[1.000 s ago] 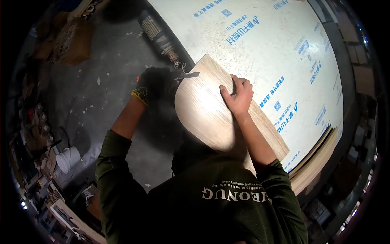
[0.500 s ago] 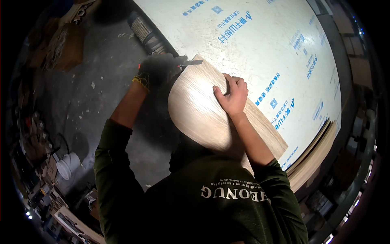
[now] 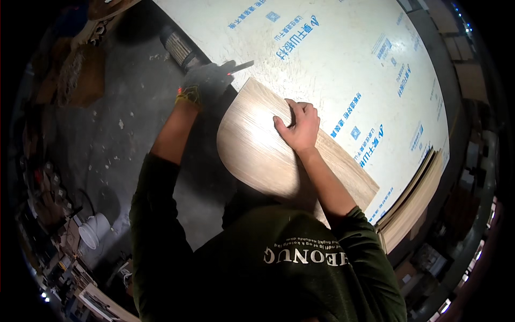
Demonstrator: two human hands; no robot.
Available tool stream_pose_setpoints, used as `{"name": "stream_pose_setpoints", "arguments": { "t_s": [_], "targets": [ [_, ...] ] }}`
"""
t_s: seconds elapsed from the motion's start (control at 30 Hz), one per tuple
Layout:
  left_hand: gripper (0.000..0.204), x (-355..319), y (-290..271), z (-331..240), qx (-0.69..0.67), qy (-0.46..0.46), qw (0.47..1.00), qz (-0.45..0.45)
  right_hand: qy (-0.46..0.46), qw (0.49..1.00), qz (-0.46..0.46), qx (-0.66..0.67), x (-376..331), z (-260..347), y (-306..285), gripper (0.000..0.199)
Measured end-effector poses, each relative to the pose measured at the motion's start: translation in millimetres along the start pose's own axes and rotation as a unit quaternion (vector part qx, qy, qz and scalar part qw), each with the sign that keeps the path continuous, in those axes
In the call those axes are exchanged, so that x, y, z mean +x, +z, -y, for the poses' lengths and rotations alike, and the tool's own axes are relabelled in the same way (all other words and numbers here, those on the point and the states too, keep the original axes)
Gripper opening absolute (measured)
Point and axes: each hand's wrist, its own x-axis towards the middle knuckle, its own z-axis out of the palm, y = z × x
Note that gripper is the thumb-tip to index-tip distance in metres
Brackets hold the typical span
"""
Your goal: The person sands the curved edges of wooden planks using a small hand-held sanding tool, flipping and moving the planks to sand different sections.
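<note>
A pale wood-grain board [image 3: 257, 134] with a rounded end lies over the edge of a white sheet-topped table [image 3: 322, 64], its curved end nearest me. My left hand [image 3: 206, 83], in a dark grey glove with a yellow cuff, is closed round a utility knife [image 3: 242, 67]. The blade points right, just beyond the board's far corner and apart from it. My right hand [image 3: 301, 127] is bare and grips the board's far long edge, thumb on its face and fingers over the edge. The knife's handle is mostly hidden in the glove.
More curved boards [image 3: 410, 201] are stacked at the table's right side. A dark cylindrical thing with a ribbed band [image 3: 179, 48] sits along the table's left edge. On the grey floor stand a white bucket [image 3: 95, 229] and a brown sack [image 3: 83, 78].
My left hand has drawn the knife away from the board's corner, up and to the left. The right hand keeps its hold on the board, and the view has shifted slightly.
</note>
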Motion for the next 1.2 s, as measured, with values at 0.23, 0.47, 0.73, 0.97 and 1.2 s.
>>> {"name": "stream_pose_setpoints", "arguments": {
  "t_s": [0.23,0.47,0.73,0.97,1.2],
  "targets": [
    [0.039,-194.1,38.3,-30.3,-0.293,-0.325,0.899,0.013,0.008,1.000,-0.011,-0.004,-1.8,0.3,-2.8,0.052],
    [0.011,-208.1,44.3,-156.5,-0.704,-0.460,0.535,-0.080,-0.077,0.997,0.003,-0.029,-5.2,-1.9,-6.1,0.066],
    [0.004,-161.3,6.3,-165.9,-0.674,-0.510,0.504,-0.177,-0.278,0.907,0.284,-0.141,-127.3,68.7,-5.7,0.084],
    [0.008,-168.2,-6.2,-205.9,-0.599,-0.534,0.596,-0.034,-0.317,0.860,0.339,-0.214,-165.1,29.3,-36.4,0.081],
    [0.022,-162.0,11.6,-201.7,-0.666,-0.488,0.564,-0.022,-0.220,0.923,0.289,-0.128,-213.3,-10.5,-56.6,0.069]
  ]
}}
